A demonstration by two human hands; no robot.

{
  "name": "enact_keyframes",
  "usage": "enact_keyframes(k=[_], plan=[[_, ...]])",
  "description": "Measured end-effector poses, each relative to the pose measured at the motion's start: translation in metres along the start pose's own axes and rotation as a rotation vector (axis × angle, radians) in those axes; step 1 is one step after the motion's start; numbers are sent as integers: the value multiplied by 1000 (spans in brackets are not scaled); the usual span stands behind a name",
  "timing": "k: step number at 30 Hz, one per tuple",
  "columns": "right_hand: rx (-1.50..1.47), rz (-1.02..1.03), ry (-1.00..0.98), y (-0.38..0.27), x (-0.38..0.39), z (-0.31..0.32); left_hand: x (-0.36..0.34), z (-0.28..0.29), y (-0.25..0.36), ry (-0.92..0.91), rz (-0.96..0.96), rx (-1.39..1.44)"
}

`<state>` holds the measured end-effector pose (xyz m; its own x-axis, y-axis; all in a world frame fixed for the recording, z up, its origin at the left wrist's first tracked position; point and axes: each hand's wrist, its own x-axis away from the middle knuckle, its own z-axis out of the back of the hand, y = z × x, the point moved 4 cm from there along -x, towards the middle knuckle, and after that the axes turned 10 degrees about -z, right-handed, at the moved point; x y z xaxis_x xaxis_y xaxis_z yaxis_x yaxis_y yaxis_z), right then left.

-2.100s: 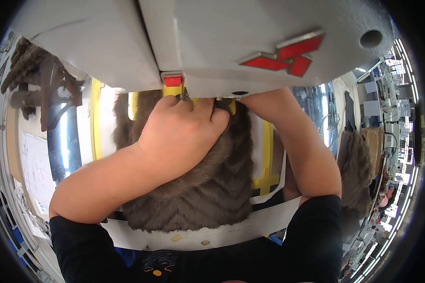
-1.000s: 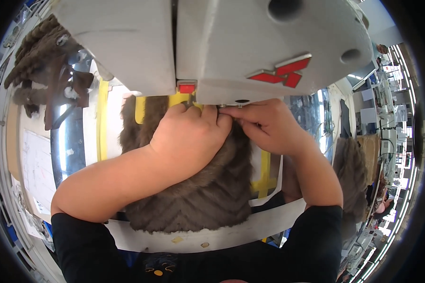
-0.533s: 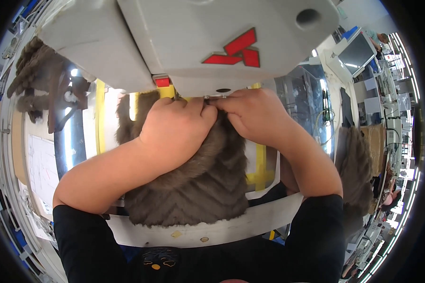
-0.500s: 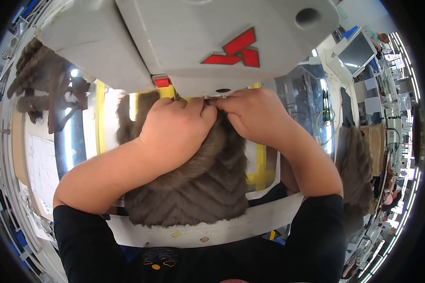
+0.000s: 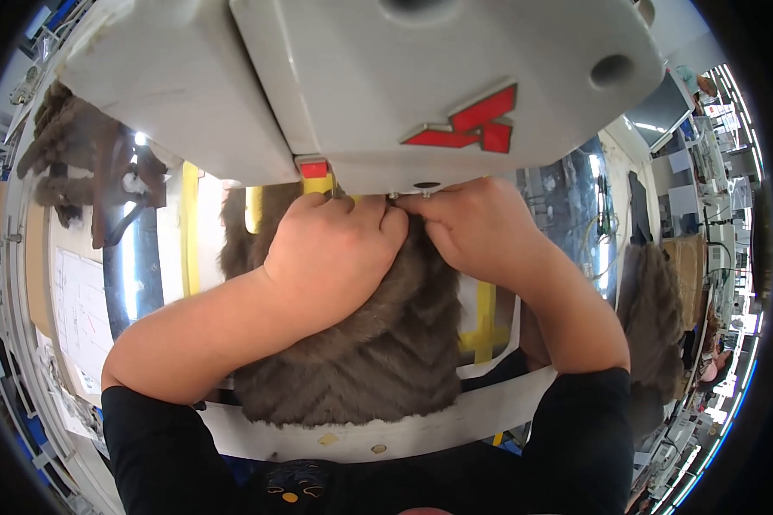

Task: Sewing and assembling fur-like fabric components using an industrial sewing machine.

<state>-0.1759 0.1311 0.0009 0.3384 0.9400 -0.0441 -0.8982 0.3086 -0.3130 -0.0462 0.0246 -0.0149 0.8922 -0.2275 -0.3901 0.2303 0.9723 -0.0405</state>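
Note:
A brown-grey fur piece (image 5: 348, 386) with a chevron pattern lies over the table and hangs toward my body. At its far end, under the head of a pale grey sewing machine (image 5: 361, 103), my left hand (image 5: 339, 249) is closed on the fur, fingers curled and tips partly hidden. My right hand (image 5: 485, 227) is beside it, thumb and fingers pinched on the fur's edge close to small metal parts of the machine. The two hands nearly touch. The machine's head hides whatever lies just beyond the fingertips.
More fur pieces (image 5: 77, 159) lie at the far left, and another fur (image 5: 653, 309) is on the right. A sheet of paper with lines (image 5: 82, 309) rests at left. Yellow tape (image 5: 191, 232) marks the table. A white table edge (image 5: 378, 433) runs before my body.
The view has shifted slightly, so machine, fur and arms appear a little lower and farther right. Both hands keep their closed grip on the fur.

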Motion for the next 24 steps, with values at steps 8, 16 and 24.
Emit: enact_keyframes(k=[8, 16, 24], plan=[[-48, 16, 69, 6, 4, 1, -4, -2, 5, 5, -29, -2], [-43, -12, 19, 6, 1, 1, -1, -1, 6, -53, 5, 37], [-195, 161, 21, 16, -4, 3, -1, -1, 4, 41, -25, -8]])
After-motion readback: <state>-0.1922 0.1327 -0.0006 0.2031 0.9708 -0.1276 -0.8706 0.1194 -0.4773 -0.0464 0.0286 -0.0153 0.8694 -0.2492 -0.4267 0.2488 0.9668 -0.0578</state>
